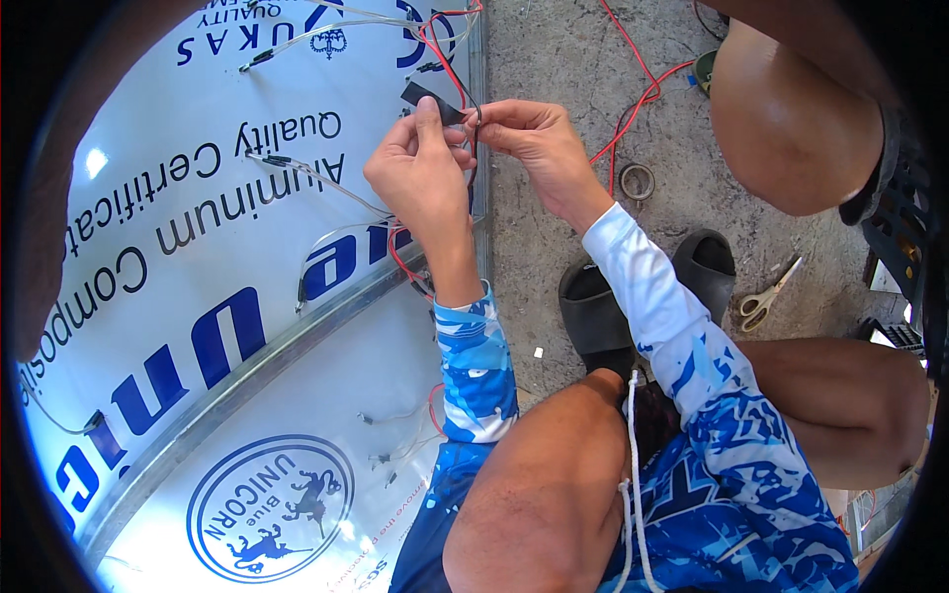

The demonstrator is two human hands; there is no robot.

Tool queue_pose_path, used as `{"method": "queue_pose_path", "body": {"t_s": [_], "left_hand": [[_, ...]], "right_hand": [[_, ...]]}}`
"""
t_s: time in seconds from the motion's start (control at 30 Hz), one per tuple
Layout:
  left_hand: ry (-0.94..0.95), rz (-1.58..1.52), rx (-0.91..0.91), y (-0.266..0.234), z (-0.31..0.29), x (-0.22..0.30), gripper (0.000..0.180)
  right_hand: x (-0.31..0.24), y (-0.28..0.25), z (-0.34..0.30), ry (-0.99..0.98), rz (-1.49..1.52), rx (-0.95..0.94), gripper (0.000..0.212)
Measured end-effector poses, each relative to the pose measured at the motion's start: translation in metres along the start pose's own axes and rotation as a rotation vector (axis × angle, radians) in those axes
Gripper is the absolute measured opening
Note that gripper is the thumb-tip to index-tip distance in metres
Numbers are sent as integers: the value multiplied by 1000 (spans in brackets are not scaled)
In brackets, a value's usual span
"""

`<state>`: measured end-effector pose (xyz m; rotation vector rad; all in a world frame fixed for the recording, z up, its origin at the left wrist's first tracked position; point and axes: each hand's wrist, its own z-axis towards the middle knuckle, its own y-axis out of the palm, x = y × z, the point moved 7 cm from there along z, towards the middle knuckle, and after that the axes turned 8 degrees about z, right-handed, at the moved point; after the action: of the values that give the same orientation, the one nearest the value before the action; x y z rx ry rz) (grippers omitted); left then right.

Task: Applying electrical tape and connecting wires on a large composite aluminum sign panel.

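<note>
Between the thumb and fingers of my left hand [420,163] is a short strip of black tape [419,97], its free end sticking out past the thumb. My right hand [539,143] is closed in a pinch on the thin black and red wires [477,124] just right of the tape. The two hands nearly touch, above the metal edge of a large white panel [208,257]. What lies between the right fingertips is partly covered. Small black light modules on thin leads [282,161] are attached along the panel.
A metal strip [287,331] crosses the panel. On the concrete floor [534,257] lie a tape roll [636,181], scissors [769,296] and red wire [647,94]. Black slide sandals [595,314] are near my leg. Another person's knee [791,109] is at upper right, beside a black crate [902,212].
</note>
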<state>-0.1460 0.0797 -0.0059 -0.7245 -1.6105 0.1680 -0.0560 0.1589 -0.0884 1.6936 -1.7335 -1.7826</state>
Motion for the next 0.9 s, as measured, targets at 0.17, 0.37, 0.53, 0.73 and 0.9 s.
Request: {"method": "queue_pose_path", "body": {"t_s": [0.17,0.37,0.53,0.73,0.9], "left_hand": [[-11,-49,-10,1,-1,-4,27],[-12,-140,-65,1,2,-10,20],[-7,-180,-54,1,0,-12,17],[-78,-176,-58,1,-2,-13,19],[-162,-148,-10,1,-2,-17,21]], "right_hand": [[1,0,0,-24,-22,5,11],[-1,-1,0,9,-32,66,13],[-7,-1,-7,20,-104,106,17],[-8,0,-8,50,-149,100,25],[-6,-1,-5,87,-106,117,30]]}}
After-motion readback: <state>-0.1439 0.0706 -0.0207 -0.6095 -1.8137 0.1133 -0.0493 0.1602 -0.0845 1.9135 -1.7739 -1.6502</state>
